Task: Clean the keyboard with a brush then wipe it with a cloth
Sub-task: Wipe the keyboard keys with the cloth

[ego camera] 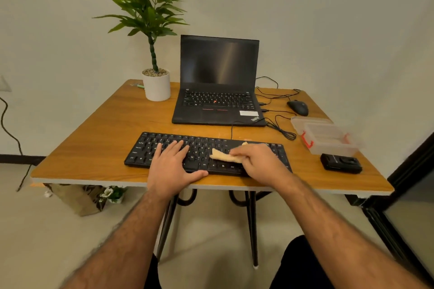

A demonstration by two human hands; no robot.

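A black keyboard (164,142) lies near the front edge of the wooden table (101,129). My left hand (172,165) rests flat on its left half with the fingers spread and the thumb along the front edge. My right hand (259,163) grips a beige cloth (222,155) and holds it against the keys on the right half. Part of the cloth is hidden under the right hand. No brush is visible.
An open black laptop (218,91) stands behind the keyboard, with a potted plant (156,84) to its left. A mouse (298,107) with cables, a clear plastic box (326,137) and a small black device (341,163) sit at the right.
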